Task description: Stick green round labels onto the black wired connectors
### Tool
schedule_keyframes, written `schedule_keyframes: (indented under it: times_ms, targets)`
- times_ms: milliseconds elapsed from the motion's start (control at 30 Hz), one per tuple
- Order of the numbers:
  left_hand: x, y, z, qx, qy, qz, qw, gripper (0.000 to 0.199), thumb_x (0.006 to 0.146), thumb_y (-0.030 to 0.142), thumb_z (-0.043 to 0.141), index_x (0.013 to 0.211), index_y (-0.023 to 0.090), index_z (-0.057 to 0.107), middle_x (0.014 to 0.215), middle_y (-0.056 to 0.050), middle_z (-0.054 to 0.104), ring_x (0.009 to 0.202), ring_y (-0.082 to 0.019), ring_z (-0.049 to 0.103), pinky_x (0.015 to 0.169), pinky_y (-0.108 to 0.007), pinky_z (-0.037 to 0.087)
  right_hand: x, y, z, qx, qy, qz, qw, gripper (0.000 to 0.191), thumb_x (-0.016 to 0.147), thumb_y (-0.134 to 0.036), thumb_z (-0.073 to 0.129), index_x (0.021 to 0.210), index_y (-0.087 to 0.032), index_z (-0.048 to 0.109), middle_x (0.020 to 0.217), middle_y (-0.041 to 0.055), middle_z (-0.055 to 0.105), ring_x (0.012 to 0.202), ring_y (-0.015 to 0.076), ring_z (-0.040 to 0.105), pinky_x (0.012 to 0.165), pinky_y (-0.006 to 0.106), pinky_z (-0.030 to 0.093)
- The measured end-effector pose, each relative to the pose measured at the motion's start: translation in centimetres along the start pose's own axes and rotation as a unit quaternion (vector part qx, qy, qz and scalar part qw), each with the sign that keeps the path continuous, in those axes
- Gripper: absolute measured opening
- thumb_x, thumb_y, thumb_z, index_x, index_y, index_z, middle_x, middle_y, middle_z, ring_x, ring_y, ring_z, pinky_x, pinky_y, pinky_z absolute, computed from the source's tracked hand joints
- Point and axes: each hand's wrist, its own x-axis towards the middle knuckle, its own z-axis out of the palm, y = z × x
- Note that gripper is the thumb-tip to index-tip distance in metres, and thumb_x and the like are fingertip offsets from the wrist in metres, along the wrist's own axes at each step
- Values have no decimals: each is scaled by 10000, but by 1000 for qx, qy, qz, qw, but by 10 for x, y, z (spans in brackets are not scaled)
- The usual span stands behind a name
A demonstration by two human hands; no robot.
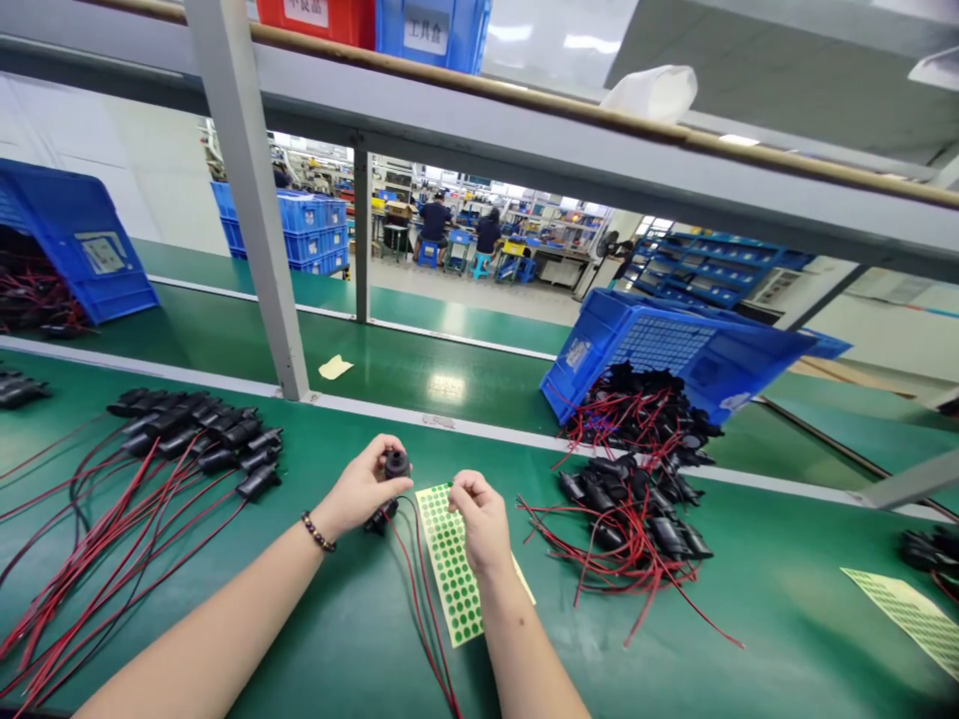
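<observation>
My left hand (369, 481) is closed round a small black cylindrical motor (397, 463), its round end facing up. Another black motor (381, 516) lies on the table just beneath that hand, and red and black wires (426, 589) trail toward me. Thumb and forefinger of my right hand (479, 514) are pinched on a tiny green dot sticker (451, 485), mostly covered by the fingertips. Under this hand lies a pale yellow sheet of green dot stickers (454, 574), partly hidden by my wrist.
Wired black motors lie in rows at left (202, 429) and in a heap at right (636, 509). A tipped blue crate (591, 350) spills more motors. Another sticker sheet (903, 614) lies far right. A metal post (251, 200) and overhead shelf (524, 110) stand ahead.
</observation>
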Motion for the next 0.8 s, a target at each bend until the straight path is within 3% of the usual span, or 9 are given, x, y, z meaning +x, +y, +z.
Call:
schedule_keyframes:
  times_ms: [167, 267, 367, 467, 533, 667, 800]
  targets:
    - [-14, 0, 14, 90, -50, 22, 994, 245, 724, 208, 544, 954, 207, 460, 932, -15, 543, 826, -141, 530, 778, -274, 423, -8, -1, 7, 41, -74, 21, 996, 106, 694, -216, 554, 607, -169, 515, 798, 11, 479, 653, 108, 476, 634, 247, 429]
    - [-13, -6, 19, 100, -58, 9, 993, 448, 712, 171, 535, 1126, 220, 370, 921, -17, 559, 839, -150, 535, 808, -296, 414, -10, 0, 10, 31, -82, 23, 996, 109, 708, -226, 548, 618, -173, 520, 795, 16, 491, 732, 133, 499, 710, 272, 430]
    - [-11, -11, 22, 39, -57, -27, 997, 622, 699, 114, 493, 1248, 214, 220, 953, -33, 561, 829, -145, 548, 766, -284, 433, -10, 3, 11, 59, -91, 40, 993, 85, 711, -227, 547, 645, -176, 529, 792, 13, 493, 713, 131, 505, 679, 270, 440]
    - [-8, -13, 21, -3, -82, -63, 995, 386, 694, 135, 504, 1065, 178, 405, 882, -25, 559, 745, -132, 544, 660, -246, 440, -9, 6, 12, 82, -105, 55, 990, 79, 708, -229, 549, 654, -175, 530, 796, 20, 496, 710, 134, 507, 660, 272, 452]
    - [-8, -13, 20, -9, -63, -67, 996, 267, 674, 176, 565, 907, 175, 436, 772, 12, 536, 679, -118, 523, 601, -224, 425, -10, 7, 12, 92, -108, 62, 988, 79, 707, -227, 556, 655, -174, 530, 797, 20, 498, 716, 134, 509, 673, 274, 453]
    - [-10, -13, 20, 1, 23, -59, 998, 310, 647, 202, 620, 878, 189, 415, 705, 56, 480, 584, -85, 476, 539, -199, 391, -10, 5, 13, 128, -109, 74, 983, 80, 696, -213, 588, 643, -175, 543, 796, 14, 499, 749, 137, 512, 703, 274, 439]
    - [-10, -13, 23, -75, -22, -120, 990, 278, 681, 276, 616, 893, 166, 474, 668, 35, 509, 520, -87, 476, 467, -200, 369, -10, 4, 12, 145, -105, 80, 981, 80, 693, -216, 606, 639, -176, 564, 796, 9, 502, 743, 133, 511, 700, 273, 428]
